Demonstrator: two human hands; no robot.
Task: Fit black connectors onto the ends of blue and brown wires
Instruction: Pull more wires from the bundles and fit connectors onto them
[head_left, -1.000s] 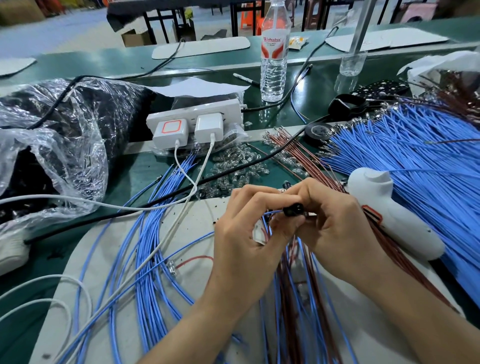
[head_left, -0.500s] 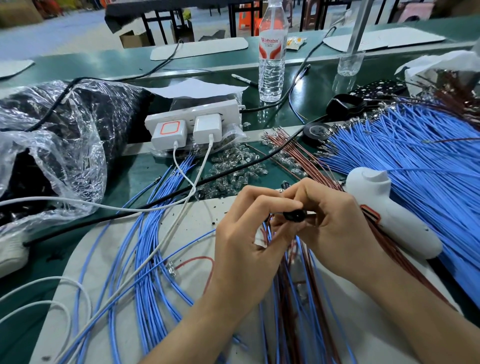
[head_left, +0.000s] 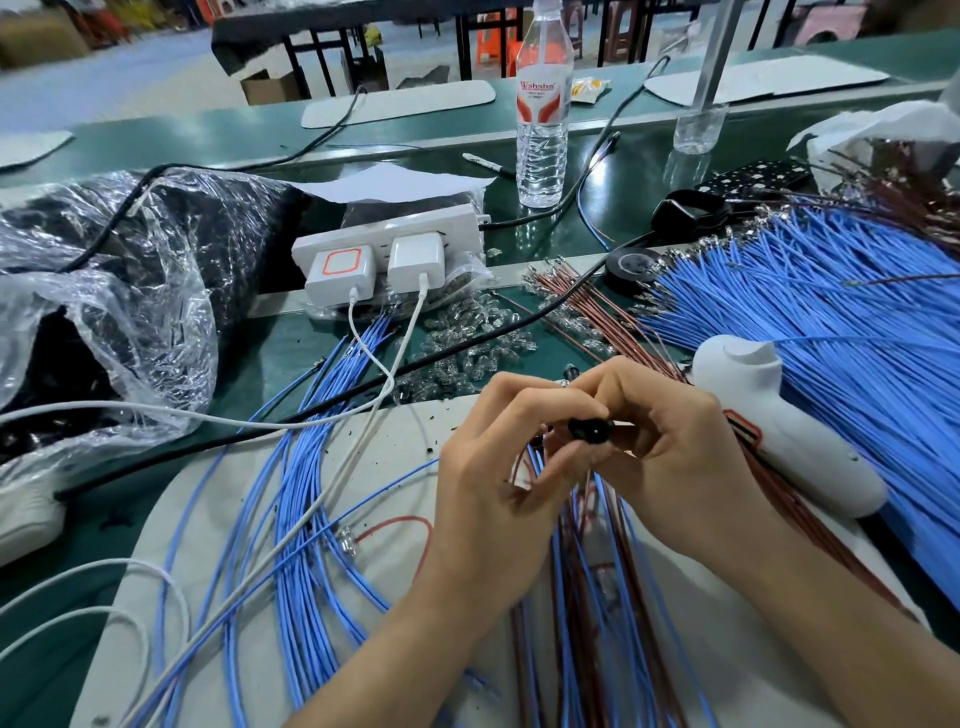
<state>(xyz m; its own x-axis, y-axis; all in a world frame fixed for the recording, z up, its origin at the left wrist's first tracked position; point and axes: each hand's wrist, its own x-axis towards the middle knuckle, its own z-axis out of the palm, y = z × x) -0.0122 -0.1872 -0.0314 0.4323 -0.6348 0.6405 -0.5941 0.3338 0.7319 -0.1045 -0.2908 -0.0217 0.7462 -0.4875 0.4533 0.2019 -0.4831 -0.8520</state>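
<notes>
Grips met above a white mat (head_left: 208, 519) on the green bench (head_left: 260, 135). The left grip (head_left: 493, 493) and the right grip (head_left: 675, 467) were both curled around one small black connector (head_left: 589, 430), each pinching it between thumb and fingertips. The connector was held in the air between the two, left grip on its near side and right grip on its far right side. Whether a wire end sat inside it could not be told.

Blue and brown wires (head_left: 587, 597) hung just below the grips and ran down across the mat towards the person. To the left, a looser sheaf of blue wires (head_left: 301, 519) lay over the mat, crossed by a white cable (head_left: 363, 431) and a black cable (head_left: 311, 410).

Just beside the right grip lay a white handheld tool (head_left: 779, 431), resting on a strand of brown wires and against a large fan of blue wires (head_left: 831, 322).

Beyond the grips a scatter of small clear bulbs (head_left: 467, 348) lay on the bench, with thin brown wires (head_left: 587, 306) to its right and a black tape roll (head_left: 631, 262) past them. Farther back stood a white power strip (head_left: 389, 244) with two chargers plugged in, and a water bottle (head_left: 543, 119) stood upright. A crumpled clear plastic bag (head_left: 130, 270) of dark parts filled the left side.
</notes>
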